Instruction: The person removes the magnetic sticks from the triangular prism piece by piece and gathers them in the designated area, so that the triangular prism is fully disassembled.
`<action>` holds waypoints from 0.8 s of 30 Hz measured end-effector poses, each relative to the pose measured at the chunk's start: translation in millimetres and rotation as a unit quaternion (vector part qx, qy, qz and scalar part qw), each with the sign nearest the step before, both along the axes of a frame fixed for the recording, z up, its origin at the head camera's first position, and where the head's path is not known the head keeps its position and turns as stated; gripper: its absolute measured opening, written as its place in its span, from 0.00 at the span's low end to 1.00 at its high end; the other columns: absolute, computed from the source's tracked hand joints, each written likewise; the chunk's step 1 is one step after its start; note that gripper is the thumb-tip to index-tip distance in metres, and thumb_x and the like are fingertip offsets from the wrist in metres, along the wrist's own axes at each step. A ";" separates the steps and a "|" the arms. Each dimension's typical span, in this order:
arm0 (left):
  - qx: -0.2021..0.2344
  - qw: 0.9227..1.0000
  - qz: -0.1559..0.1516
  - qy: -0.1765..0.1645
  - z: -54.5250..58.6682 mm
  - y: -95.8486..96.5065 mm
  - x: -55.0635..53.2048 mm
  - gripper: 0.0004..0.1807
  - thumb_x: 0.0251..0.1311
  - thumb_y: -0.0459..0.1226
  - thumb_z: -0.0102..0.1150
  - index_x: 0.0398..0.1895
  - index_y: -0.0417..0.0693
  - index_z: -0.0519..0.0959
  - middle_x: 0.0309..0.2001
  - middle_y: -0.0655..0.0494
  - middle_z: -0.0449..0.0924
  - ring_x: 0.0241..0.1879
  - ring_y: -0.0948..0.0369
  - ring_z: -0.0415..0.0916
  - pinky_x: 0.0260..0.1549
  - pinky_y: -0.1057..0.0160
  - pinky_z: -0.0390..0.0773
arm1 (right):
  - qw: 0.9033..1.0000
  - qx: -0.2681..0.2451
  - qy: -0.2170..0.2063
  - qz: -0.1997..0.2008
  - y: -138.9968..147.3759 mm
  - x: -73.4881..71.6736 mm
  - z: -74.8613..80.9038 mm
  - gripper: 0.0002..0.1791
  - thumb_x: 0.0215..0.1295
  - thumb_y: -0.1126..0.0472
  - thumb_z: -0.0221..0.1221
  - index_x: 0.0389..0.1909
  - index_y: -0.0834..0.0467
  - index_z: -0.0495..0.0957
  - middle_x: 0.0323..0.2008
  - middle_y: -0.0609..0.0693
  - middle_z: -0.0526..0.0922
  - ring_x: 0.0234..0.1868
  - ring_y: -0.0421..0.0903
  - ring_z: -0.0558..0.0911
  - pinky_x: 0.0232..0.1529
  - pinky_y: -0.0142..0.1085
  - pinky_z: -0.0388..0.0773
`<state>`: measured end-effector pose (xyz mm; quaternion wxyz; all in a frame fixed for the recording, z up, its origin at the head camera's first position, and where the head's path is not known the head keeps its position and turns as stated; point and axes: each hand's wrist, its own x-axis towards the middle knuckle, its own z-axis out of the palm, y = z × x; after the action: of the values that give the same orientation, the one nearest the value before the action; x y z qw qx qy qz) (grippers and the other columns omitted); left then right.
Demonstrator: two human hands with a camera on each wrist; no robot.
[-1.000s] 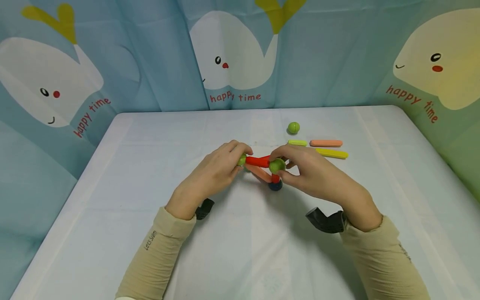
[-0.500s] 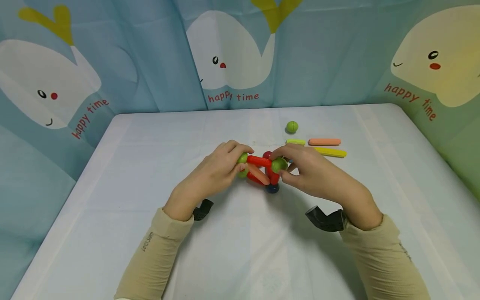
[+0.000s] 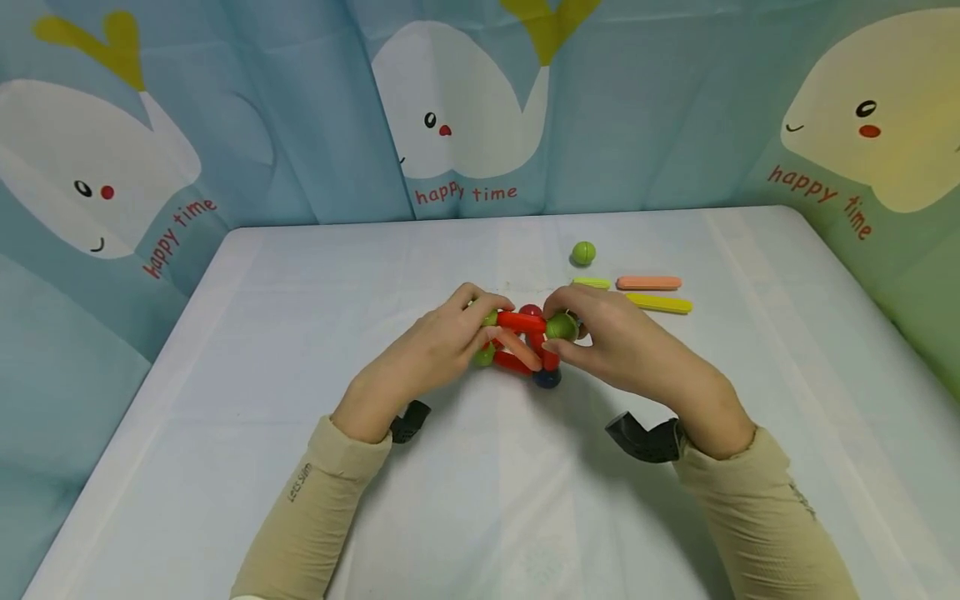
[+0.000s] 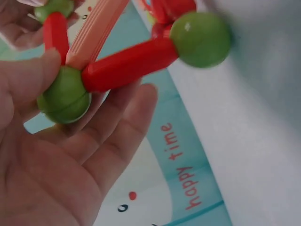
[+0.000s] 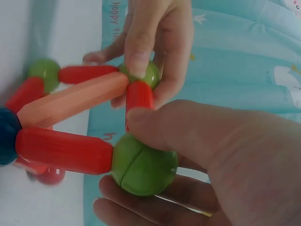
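Note:
A frame of magnetic rods and balls stands between both hands. My left hand [image 3: 450, 337] pinches its upper left green ball [image 4: 66, 96], thumb on top in the left wrist view. With thumb and fingers my right hand [image 3: 618, 337] grips the upper right green ball [image 5: 145, 165]. A short red rod [image 3: 521, 322] joins these balls. An orange rod [image 5: 73, 98] slants from the left-held ball to a dark blue ball [image 3: 547, 379] low at the front. Another green ball [image 4: 201, 40] and a red ball [image 3: 531, 309] form lower corners. Fingers hide parts of the held balls.
Behind the right hand, on the white table [image 3: 300, 350], lie a loose green ball [image 3: 583, 253], a short lime rod [image 3: 592, 283], an orange rod [image 3: 649, 283] and a yellow rod [image 3: 660, 303]. A whale-print curtain [image 3: 300, 125] surrounds the table's far and side edges.
The green ball in the right hand has turned and shifted slightly right. More of the lower frame shows now, including its lower green ball and the red ball. Both hands keep their grip.

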<state>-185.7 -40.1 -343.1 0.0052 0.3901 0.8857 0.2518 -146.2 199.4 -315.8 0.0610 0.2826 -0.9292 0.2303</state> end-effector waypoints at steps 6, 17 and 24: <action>-0.014 1.000 -0.001 -0.003 3.0 2.0 2.2 0.19 0.74 0.43 0.49 0.64 0.49 0.71 0.53 0.51 0.72 0.40 0.60 0.73 0.40 0.63 0.79 | 1.000 0.010 0.006 -0.008 -0.1 -1.6 -1.4 0.10 0.59 0.67 0.66 0.41 0.59 0.78 0.36 0.47 0.81 0.33 0.42 0.76 0.35 0.35 0.76; 0.017 0.997 -0.016 0.067 2.0 5.6 2.5 0.14 0.70 0.38 0.56 0.55 0.45 0.78 0.47 0.55 0.78 0.42 0.62 0.73 0.44 0.67 0.78 | 1.000 0.019 0.011 0.001 -0.6 -0.9 0.0 0.10 0.59 0.65 0.68 0.41 0.59 0.80 0.32 0.46 0.79 0.31 0.42 0.75 0.32 0.33 0.74; 0.008 0.997 -0.019 0.074 2.2 6.0 2.5 0.14 0.69 0.36 0.57 0.55 0.45 0.79 0.47 0.55 0.78 0.41 0.62 0.74 0.44 0.66 0.79 | 1.000 0.022 -0.005 0.003 1.1 -0.2 1.4 0.10 0.60 0.65 0.67 0.42 0.59 0.80 0.34 0.46 0.81 0.33 0.41 0.77 0.35 0.34 0.77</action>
<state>-183.3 -34.1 -340.9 -0.0583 0.4240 0.8742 0.2293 -146.5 200.4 -314.5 0.0495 0.2853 -0.9336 0.2109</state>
